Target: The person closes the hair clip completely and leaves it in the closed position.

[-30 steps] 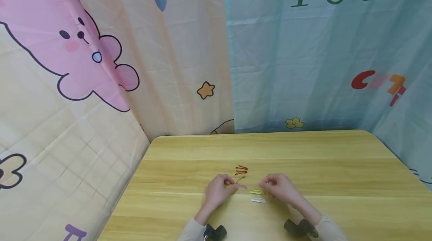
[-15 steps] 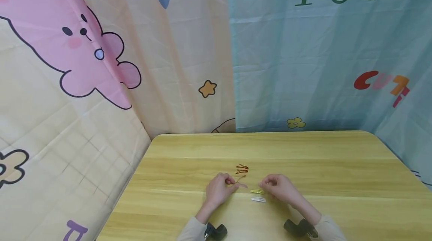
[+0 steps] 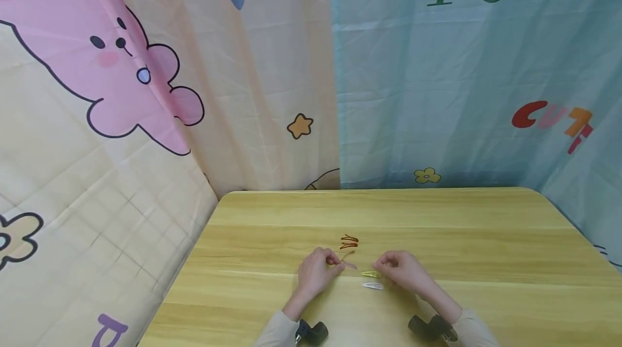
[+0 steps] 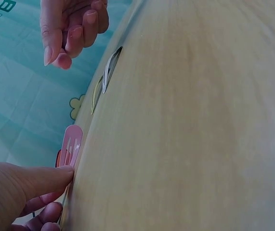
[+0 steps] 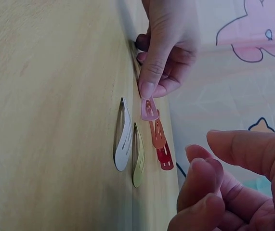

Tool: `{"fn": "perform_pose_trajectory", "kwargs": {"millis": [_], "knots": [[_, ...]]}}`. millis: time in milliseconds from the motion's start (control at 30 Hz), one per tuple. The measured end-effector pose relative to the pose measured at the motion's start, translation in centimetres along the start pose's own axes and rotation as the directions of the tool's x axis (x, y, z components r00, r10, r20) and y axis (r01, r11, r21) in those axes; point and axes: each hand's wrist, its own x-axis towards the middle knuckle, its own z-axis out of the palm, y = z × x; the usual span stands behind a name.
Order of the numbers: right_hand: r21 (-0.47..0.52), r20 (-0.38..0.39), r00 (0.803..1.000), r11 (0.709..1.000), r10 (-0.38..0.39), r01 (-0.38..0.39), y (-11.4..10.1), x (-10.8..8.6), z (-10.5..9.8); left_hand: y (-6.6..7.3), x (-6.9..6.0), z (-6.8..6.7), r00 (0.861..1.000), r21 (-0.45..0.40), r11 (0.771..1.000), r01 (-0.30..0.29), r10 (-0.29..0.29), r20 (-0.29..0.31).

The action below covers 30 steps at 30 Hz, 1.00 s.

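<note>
My left hand (image 3: 317, 271) pinches a pink snap hair clip (image 4: 72, 139) between thumb and fingers, its rounded end sticking out. Just beyond the fingertips, a thin tan-orange clip (image 3: 347, 255) shows in the head view; whether the hand touches it is unclear. My right hand (image 3: 402, 270) hovers with loosely bent fingers and nothing between them. Close to its fingertips lies a yellow-green hair clip (image 3: 370, 274), with a silver-white hair clip (image 3: 372, 286) on the near side of it. Orange (image 5: 158, 134) and red (image 5: 165, 158) clips lie past the pink one in the right wrist view.
The clips lie on a light wood-grain table (image 3: 252, 239) with rounded far corners. Printed curtains (image 3: 413, 93) hang behind it and along its sides. Dark wrist camera mounts (image 3: 430, 328) sit by both sleeves.
The head view has shifted very slightly. Both hands and the hair clips keep their places, with the pink clip still in the left hand.
</note>
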Motion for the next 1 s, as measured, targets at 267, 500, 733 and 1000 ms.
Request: {"fn": "perform_pose_trajectory", "kwargs": {"millis": [267, 500, 733, 1000], "knots": [[-0.005, 0.000, 1.000, 1.000, 0.006, -0.006, 0.17, 0.07, 0.09, 0.07, -0.02, -0.05, 1.000, 0.003, 1.000, -0.006, 0.006, 0.014], [-0.010, 0.005, 1.000, 1.000, -0.002, 0.002, 0.28, 0.09, 0.09, 0.12, -0.05, -0.15, 1.000, 0.009, 1.000, -0.015, 0.014, 0.021], [-0.013, 0.002, 1.000, 1.000, 0.005, -0.005, 0.06, 0.15, 0.06, 0.10, 0.03, -0.38, 1.000, 0.003, 1.000, -0.015, 0.015, 0.024], [-0.006, 0.014, 1.000, 1.000, -0.003, 0.003, -0.06, 0.01, 0.03, 0.26, 0.16, -0.81, 0.999, -0.018, 1.000, 0.010, -0.009, 0.047]]}}
